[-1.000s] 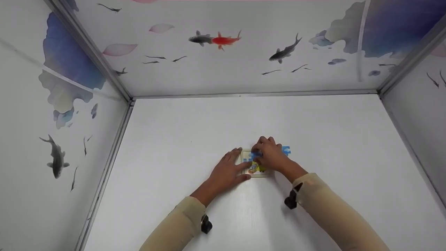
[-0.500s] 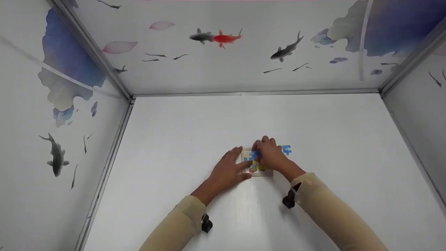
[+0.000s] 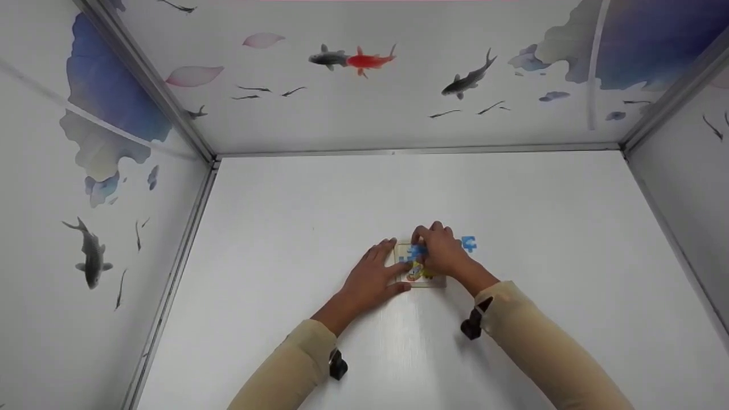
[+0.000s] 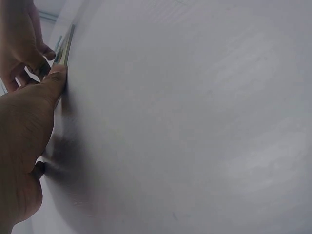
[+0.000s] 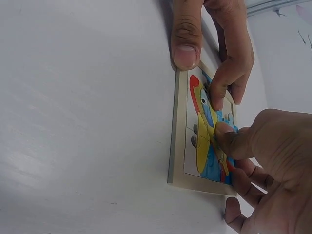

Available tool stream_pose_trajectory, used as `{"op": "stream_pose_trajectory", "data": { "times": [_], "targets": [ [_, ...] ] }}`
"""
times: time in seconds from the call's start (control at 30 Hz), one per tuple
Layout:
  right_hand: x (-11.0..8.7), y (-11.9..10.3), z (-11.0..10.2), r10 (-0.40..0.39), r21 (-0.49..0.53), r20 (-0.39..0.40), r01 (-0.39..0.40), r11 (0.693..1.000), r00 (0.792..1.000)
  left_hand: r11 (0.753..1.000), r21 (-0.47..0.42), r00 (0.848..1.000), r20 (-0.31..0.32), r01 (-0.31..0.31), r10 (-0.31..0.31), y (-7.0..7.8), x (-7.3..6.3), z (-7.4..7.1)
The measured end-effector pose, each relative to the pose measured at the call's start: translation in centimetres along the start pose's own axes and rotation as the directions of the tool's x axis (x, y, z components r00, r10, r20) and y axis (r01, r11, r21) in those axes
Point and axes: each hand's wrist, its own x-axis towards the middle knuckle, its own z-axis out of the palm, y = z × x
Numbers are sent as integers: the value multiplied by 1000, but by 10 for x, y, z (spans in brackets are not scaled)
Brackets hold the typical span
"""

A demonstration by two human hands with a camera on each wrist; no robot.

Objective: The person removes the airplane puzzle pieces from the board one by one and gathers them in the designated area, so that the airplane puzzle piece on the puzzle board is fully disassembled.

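A small jigsaw puzzle in a pale wooden tray [image 5: 178,131] lies flat on the white table. Its picture shows a yellow cartoon figure [image 5: 203,148] with an eye and a red tip, on blue. My left hand [image 3: 371,280] holds the tray at its left side, thumb at the near edge and index finger over the pieces. Between the thumb and fingers of my right hand [image 3: 445,251] is a blue puzzle piece [image 3: 417,250], low over the tray's far part. My right hand hides the tray's right side, and the piece's exact seating cannot be told.
A loose blue puzzle piece [image 3: 469,244] lies on the table [image 3: 319,193] just right of the tray. Printed walls with fish [image 3: 364,61] enclose the table at the back and both sides. Black wrist cameras [image 3: 338,365] hang beneath both sleeves.
My right hand has shifted very slightly, staying over the tray with the blue piece, and more of the loose piece at the right shows. The left hand keeps its place.
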Motion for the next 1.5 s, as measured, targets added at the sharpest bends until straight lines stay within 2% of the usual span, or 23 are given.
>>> {"op": "stream_pose_trajectory", "data": {
  "times": [0.4,0.77,0.97,1.5],
  "targets": [
    [-4,8,7,-83,30,-69,85,996,994,999,-50,1000,-15,-7,7,0,-1,-4],
    [-5,17,7,-121,-4,-51,121,993,991,999,-47,1000,-14,-6,5,1,-1,-4],
    [-7,20,4,-153,-6,-79,153,988,985,999,-46,1000,-9,1,-1,1,-1,-3],
    [-30,61,-20,-156,-21,-156,155,988,975,999,-42,1000,4,16,-16,1,0,-1]
  ]
}}
